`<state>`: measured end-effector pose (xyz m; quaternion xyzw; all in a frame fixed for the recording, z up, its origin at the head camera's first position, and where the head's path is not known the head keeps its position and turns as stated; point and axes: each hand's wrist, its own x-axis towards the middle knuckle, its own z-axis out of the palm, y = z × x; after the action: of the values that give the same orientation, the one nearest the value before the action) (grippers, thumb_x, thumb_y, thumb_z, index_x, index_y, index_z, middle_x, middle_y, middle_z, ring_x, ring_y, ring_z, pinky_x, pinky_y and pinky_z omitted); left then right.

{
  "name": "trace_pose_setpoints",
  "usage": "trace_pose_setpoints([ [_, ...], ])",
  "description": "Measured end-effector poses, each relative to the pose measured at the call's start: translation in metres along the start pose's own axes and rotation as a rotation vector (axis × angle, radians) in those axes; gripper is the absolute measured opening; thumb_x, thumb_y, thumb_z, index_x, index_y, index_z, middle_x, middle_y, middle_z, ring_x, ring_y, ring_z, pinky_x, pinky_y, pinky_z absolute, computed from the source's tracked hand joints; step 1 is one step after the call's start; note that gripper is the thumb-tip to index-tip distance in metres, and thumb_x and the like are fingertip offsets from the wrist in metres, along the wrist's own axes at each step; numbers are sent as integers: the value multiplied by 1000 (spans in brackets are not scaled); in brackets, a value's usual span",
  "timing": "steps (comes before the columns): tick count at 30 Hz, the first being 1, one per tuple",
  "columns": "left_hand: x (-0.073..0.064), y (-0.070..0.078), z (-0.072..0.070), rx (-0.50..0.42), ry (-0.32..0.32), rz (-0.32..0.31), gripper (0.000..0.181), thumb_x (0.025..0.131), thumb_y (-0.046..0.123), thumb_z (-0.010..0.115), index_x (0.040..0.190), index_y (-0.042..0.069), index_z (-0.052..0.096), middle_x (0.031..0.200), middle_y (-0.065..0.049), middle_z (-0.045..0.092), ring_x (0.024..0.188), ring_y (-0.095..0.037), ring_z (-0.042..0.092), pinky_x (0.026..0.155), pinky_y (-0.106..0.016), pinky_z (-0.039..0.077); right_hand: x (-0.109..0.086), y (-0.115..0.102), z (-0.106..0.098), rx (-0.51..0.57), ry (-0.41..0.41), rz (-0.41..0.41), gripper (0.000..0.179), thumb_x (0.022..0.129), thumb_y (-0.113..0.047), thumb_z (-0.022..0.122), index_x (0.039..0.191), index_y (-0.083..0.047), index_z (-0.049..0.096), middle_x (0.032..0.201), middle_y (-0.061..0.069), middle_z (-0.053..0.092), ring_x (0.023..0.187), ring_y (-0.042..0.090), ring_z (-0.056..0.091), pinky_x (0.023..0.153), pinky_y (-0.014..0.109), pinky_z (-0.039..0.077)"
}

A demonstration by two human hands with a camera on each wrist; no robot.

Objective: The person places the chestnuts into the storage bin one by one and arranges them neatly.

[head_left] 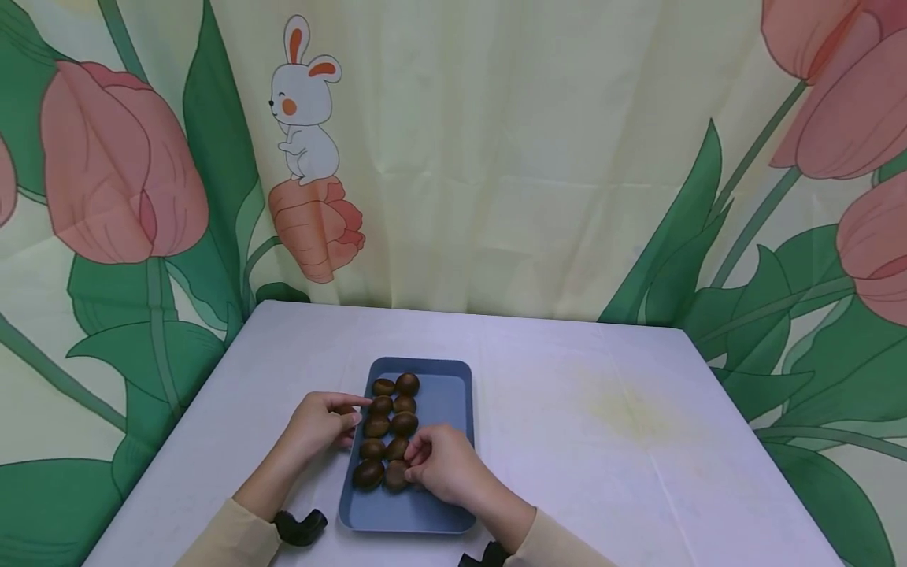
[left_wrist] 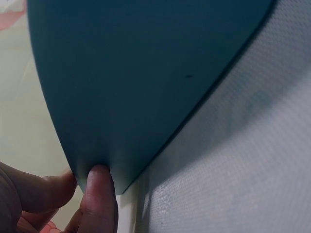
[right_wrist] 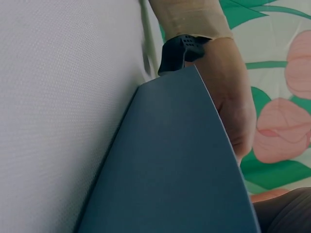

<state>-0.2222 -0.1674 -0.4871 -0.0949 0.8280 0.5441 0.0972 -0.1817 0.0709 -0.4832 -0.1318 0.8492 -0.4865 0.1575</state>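
Observation:
A blue-grey tray [head_left: 442, 394] holds several brown chestnuts [head_left: 405, 424] in two columns along its left side. My left hand [head_left: 322, 421] is at the tray's left edge, its index finger reaching over the rim toward a chestnut [head_left: 381, 405]. In the left wrist view, a fingertip [left_wrist: 99, 182] touches the tray's outer wall [left_wrist: 136, 87]. Over the lower part of the tray, my right hand [head_left: 448, 465] pinches the lowest chestnut [head_left: 396, 476] of the right column between thumb and curled fingers. The tray wall [right_wrist: 170, 160] hides most of that hand in the right wrist view.
The tray stands on a table with a white cloth [head_left: 567, 441]. Behind hangs a curtain [head_left: 482, 157] printed with tulips and a rabbit. Black wrist cameras [head_left: 301, 528] sit on both wrists. A yellowish stain [head_left: 631, 409] marks the cloth at right.

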Motion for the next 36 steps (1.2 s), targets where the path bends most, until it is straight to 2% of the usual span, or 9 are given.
trace_pose_setpoints([
  [10, 2, 0, 0, 23, -13, 19, 26, 99, 0, 71, 122, 7, 81, 89, -11, 67, 74, -19, 65, 64, -32, 65, -4, 1, -7, 117, -21, 36, 20, 88, 14, 72, 94, -5, 73, 85, 8, 67, 70, 19, 71, 60, 30, 65],
  [15, 1, 1, -2, 34, -19, 27, 27, 97, -1, 72, 122, 6, 81, 89, -11, 69, 71, -19, 66, 63, -32, 64, -6, 1, -13, 219, -31, 48, 20, 91, 16, 67, 102, 0, 72, 93, 11, 68, 78, 21, 74, 66, 35, 67],
  [24, 0, 4, -6, 23, -23, 57, 28, 97, -1, 73, 123, 5, 80, 92, -12, 69, 69, -18, 66, 61, -32, 62, -7, -2, -27, 404, -56, 63, 24, 95, 15, 66, 118, 8, 69, 107, 19, 74, 92, 26, 78, 72, 39, 69],
  [30, -2, 6, -9, 27, -6, 69, 28, 99, 0, 72, 125, 3, 79, 95, -14, 70, 69, -17, 67, 62, -31, 63, -9, -4, -35, 433, -67, 57, 27, 97, 12, 66, 124, 9, 66, 115, 22, 74, 97, 27, 78, 75, 39, 69],
  [36, -5, 9, -11, 76, 48, 91, 27, 102, 8, 71, 128, 4, 77, 98, -15, 72, 68, -17, 69, 61, -32, 64, -12, -3, -43, 420, -38, 30, 39, 97, 13, 62, 136, 8, 61, 129, 29, 71, 109, 36, 77, 80, 40, 69],
])
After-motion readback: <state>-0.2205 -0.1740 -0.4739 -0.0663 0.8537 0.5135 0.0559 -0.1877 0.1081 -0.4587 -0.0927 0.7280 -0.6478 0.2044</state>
